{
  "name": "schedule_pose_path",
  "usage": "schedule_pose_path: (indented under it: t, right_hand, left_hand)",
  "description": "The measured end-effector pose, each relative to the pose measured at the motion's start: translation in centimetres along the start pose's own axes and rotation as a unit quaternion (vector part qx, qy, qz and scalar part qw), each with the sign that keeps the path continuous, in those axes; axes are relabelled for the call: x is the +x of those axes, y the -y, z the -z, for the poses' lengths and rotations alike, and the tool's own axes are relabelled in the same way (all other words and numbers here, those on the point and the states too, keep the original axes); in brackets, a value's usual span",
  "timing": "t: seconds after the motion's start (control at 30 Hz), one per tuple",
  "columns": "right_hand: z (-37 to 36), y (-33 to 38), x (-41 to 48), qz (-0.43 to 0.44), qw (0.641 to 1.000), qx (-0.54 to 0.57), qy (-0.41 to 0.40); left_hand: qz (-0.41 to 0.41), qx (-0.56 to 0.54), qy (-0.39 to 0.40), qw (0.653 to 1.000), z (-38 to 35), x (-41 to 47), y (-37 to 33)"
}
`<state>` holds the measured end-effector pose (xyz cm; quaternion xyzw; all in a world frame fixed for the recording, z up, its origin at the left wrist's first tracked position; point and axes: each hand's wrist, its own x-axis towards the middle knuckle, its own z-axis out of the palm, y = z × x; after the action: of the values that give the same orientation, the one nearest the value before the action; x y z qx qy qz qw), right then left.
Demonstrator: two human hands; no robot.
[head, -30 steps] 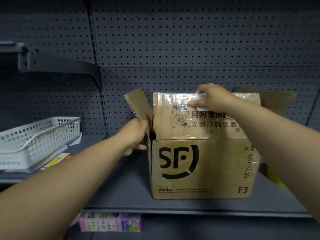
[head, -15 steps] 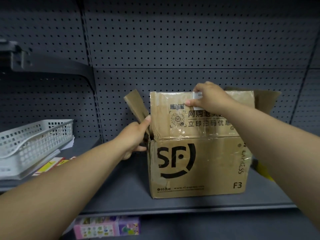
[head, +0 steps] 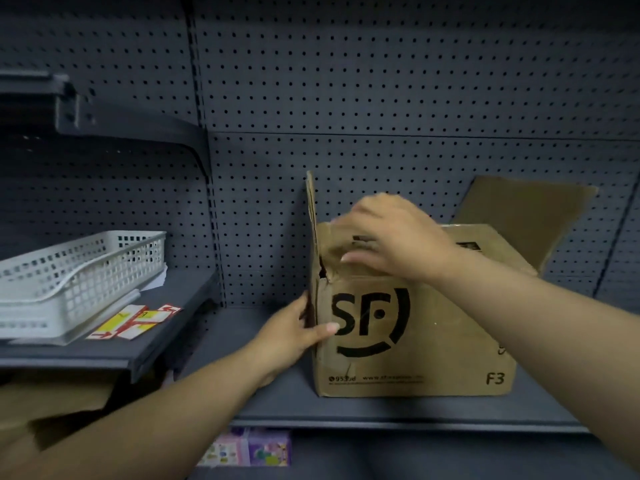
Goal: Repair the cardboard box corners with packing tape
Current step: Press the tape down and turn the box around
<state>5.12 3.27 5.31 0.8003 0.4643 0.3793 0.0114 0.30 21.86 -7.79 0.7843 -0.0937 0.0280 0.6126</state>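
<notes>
A brown cardboard box (head: 433,341) printed with a black SF logo stands on the dark shelf (head: 277,407). Its front left corner is torn near the top. My left hand (head: 294,336) grips that corner low down, thumb on the front face and fingers round the left side. My right hand (head: 394,237), blurred, rests on the front flap (head: 332,244), which lies folded down over the opening. The left side flap (head: 310,202) stands upright. The right flap (head: 526,216) leans out towards the back right.
A white slotted basket (head: 69,282) sits on a raised shelf at the left, with red and yellow cards (head: 135,322) beside it. A pegboard wall (head: 381,98) closes the back. A small colourful box (head: 247,452) lies below the shelf edge.
My right hand has brought the front flap from upright down over the box top. My left hand dropped from the left flap to the box's front left corner. The view shifted right.
</notes>
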Motion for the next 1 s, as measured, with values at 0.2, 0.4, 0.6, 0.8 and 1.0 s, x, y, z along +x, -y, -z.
schedule_pose_path:
  t: [0.2, 0.4, 0.6, 0.8, 1.0]
  right_hand:
    - [-0.9, 1.8, 1.3, 0.069, 0.988, -0.001, 0.140]
    - [-2.3, 2.4, 1.9, 0.070, 0.983, -0.004, 0.171]
    - [-2.9, 2.6, 1.8, 0.044, 0.983, 0.026, 0.174]
    - [-3.4, 2.7, 1.2, 0.022, 0.986, 0.063, 0.150]
    - [-3.8, 3.0, 1.0, 0.004, 0.986, 0.085, 0.142]
  left_hand:
    - [-0.032, 0.069, -0.088, 0.993, -1.3, 0.6, 1.9]
    - [-0.053, 0.092, -0.129, 0.986, -1.9, 0.8, 2.4]
    - [-0.044, 0.077, -0.132, 0.987, -2.1, 1.3, 3.0]
    - [-0.043, 0.087, -0.120, 0.988, -2.3, 1.5, 3.1]
    - [-0.035, 0.092, -0.120, 0.988, -2.7, 1.3, 2.7]
